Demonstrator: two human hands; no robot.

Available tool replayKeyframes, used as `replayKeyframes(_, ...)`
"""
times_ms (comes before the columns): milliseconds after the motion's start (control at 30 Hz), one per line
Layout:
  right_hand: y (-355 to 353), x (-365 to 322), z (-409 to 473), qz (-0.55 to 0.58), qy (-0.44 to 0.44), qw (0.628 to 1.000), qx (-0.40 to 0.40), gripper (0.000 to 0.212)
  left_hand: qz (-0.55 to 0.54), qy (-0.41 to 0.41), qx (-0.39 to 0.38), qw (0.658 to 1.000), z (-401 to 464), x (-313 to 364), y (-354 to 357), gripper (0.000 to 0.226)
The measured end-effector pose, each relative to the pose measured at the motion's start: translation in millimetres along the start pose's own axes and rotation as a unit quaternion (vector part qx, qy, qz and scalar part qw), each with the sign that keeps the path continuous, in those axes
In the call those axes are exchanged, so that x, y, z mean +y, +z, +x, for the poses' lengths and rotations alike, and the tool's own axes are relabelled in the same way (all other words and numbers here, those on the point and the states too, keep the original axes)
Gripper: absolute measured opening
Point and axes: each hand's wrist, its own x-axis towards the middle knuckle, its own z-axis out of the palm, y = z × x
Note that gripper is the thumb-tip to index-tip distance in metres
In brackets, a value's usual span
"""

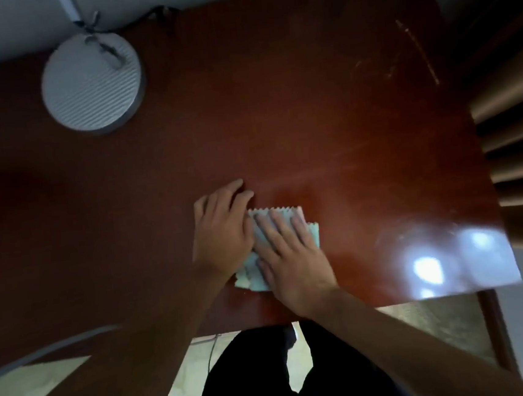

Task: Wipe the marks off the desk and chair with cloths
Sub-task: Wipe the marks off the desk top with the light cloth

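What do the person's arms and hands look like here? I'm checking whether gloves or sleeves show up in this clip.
Both are bare. The left hand and right hand wear no gloves, and no rings or watch are visible in this dim, blurry view. Both forearms are uncovered as far as the frame shows, with no sleeve in sight.

Only 1 view: head camera looks steeply down, close above the desk (309,113).

Cloth (284,227) mostly under right hand (288,259); desk (311,129) left side cropped.
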Motion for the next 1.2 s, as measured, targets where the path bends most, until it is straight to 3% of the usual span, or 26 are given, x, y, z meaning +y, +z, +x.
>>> replayKeyframes(67, -11, 25, 21, -0.023, 0.004, 1.000, 0.008, 0.055, -0.004, -0.004, 0.003, 1.000, -14, -4, -6, 0.032)
replayKeyframes(167, -28, 51, 61, -0.022, 0.082, 0.996, 0.018, 0.054, -0.005, -0.036, 0.029, 0.999, -38, -15, -16, 0.030)
replayKeyframes(267, -24, 35, 74, -0.016, 0.126, 0.991, 0.033, 0.054, -0.010, -0.058, 0.039, 0.998, -61, -26, -26, 0.030)
replayKeyframes(400, -3, -30, 19, -0.020, 0.059, 0.998, 0.023, 0.054, -0.056, -0.073, 0.014, 0.996, -86, -30, -33, 0.037)
replayKeyframes(500, 11, -69, -34, -0.011, -0.005, 1.000, -0.004, 0.053, -0.068, -0.079, 0.000, 0.995, -102, -33, -35, 0.025)
replayKeyframes(633, 7, -58, -15, -0.041, -0.055, 0.997, -0.043, 0.052, -0.067, -0.086, -0.003, 0.994, -107, -39, -43, 0.020)
replayKeyframes(833, -15, -30, 63, -0.023, 0.084, 0.996, -0.016, 0.052, -0.110, -0.114, -0.008, 0.987, -105, -46, -56, 0.022)
replayKeyframes(1000, 2, -62, 21, -0.026, 0.062, 0.997, -0.034, 0.057, -0.115, -0.105, -0.004, 0.988, -86, -38, -53, 0.018)
replayKeyframes(1200, -9, -15, 51, -0.029, 0.068, 0.997, -0.035, 0.057, -0.106, -0.090, 0.001, 0.990, -27, -9, -37, 0.019)
